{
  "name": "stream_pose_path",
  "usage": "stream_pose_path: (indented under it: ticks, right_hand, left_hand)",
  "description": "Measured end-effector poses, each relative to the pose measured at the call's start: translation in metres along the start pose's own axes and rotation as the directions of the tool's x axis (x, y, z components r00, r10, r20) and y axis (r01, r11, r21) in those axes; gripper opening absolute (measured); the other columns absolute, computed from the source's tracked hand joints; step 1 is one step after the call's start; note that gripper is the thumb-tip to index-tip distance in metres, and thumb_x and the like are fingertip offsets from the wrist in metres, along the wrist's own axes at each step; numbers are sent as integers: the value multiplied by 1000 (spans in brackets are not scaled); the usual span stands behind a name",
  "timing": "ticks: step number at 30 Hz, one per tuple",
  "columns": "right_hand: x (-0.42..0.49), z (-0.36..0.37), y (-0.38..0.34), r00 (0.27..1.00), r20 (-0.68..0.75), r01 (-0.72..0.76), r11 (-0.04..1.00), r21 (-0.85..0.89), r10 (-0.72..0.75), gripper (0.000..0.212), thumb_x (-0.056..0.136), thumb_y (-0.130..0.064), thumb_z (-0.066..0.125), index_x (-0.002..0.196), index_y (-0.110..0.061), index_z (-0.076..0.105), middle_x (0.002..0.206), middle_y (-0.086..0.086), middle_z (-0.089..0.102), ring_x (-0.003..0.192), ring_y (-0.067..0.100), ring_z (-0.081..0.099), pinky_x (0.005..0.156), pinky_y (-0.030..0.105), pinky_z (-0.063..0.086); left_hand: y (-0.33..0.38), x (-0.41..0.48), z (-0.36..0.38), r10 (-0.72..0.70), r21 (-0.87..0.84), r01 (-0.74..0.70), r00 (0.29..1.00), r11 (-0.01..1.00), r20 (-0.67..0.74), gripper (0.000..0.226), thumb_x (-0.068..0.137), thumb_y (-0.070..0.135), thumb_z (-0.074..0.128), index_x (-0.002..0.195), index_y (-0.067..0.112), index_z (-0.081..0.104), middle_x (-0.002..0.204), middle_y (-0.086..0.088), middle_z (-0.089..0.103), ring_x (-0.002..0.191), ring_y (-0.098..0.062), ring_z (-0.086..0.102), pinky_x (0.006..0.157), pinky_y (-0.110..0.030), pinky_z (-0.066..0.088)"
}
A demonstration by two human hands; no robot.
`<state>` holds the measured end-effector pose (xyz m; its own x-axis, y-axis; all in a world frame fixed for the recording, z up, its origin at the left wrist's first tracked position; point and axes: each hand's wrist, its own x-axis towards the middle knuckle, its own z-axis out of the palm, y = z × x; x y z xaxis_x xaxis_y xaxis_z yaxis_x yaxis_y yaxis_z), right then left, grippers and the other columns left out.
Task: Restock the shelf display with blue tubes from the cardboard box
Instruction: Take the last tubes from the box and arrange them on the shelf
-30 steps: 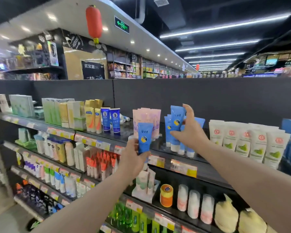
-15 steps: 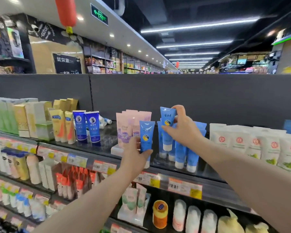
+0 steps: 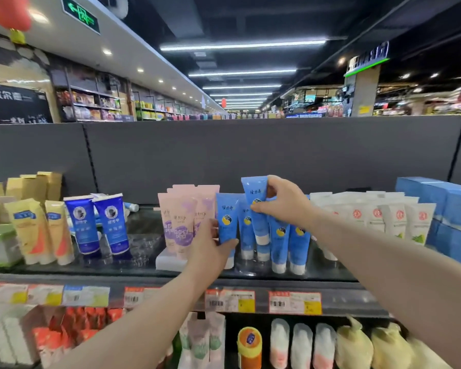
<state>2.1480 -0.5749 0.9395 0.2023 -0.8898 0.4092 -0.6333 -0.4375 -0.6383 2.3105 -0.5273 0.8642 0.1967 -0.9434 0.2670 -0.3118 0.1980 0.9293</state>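
Head view: the left hand (image 3: 208, 246) is wrapped around the lower body of one blue tube (image 3: 225, 209). Its thumb lies across the front, and the white cap pokes out just below the grip. The right hand (image 3: 285, 203) pinches a second blue tube (image 3: 253, 190) high up, the thumb on the printed face and the fingers curled over near the flat crimped end. This tube hangs cap-down under the pinch.

Directly beneath and behind the right-hand pinch, the row of blue tubes (image 3: 280, 235) stands cap-down on the shelf (image 3: 144, 278). The left hand's tube is at the row's left end, with the pink tubes (image 3: 186, 217) just beyond the knuckles on the far side of that grip. The white tubes (image 3: 370, 214) stand past the right wrist. The cardboard box is not in view.

These tubes look light, with soft, squeezable walls and a glossy skin that could slide under a loose pinch. The crimp and the cap are probably the only stiff parts. A hold at mid-body or just under the crimp likely gives the best control. Standing on narrow caps, they would tip easily if a neighbour is nudged, so each one wants lowering straight down.
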Motion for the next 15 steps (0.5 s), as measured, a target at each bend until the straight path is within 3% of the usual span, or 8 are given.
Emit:
stream_pose_path:
  ticks: [2,7,12,15]
  right_hand:
    - [1,1,-2,998,52,-31,999,-10,32,31,73,-24,73,99,-18,56,96,3,66,86,22,65,61,34,55]
    - [4,1,-3,992,120,-17,988,-155,36,37,66,-28,75,93,-16,52,85,-1,62,74,21,59,73,42,54]
    - [8,-1,-6,985,166,15,945,-327,41,31,68,-30,74,92,-18,58,91,2,66,66,15,53,81,36,48]
    - [7,0,-7,984,176,55,912,-407,19,32,69,-31,74,94,-23,56,89,-5,61,76,14,52,87,32,40]
  left_hand:
    - [0,3,-1,2,-5,-2,1000,1000,11,34,83,13,68,107,24,47,106,4,63,99,-16,62,92,-39,51]
    - [2,4,0,22,-19,-21,999,1000,32,32,84,10,66,106,23,46,103,3,61,97,-16,60,90,-35,51]
    - [2,6,1,3,-20,-3,1000,1000,30,36,84,10,66,115,17,48,108,1,60,101,-18,60,92,-38,50]
    - [1,9,2,-8,-20,8,1000,1000,28,38,84,12,66,117,18,49,111,1,61,104,-18,59,93,-38,50]
